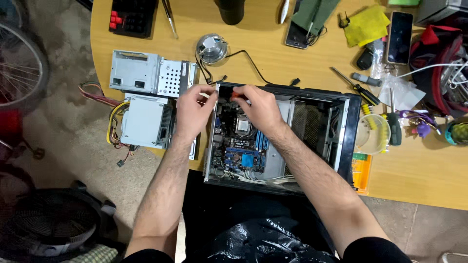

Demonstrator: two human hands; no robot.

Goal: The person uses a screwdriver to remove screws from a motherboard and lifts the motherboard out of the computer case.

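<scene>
Hands at the rear edge of an open computer case (pixel 341 104) lying on the wooden surface (pixel 273 44). Left hand (pixel 192 114) pinches the case's upper-left corner, fingers closed on its rim. Right hand (pixel 258 107) curls shut around a small red-orange piece (pixel 236 96), perhaps a tool handle, above the motherboard (pixel 239 146). Good practice, judged here: steady the case, keep the tool upright, clear of the processor socket (pixel 243 125).

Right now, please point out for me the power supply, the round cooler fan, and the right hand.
power supply (pixel 144 121), head view, on its grey top panel.
round cooler fan (pixel 212 47), head view, on its hub.
right hand (pixel 258 106), head view, on its back.
</scene>
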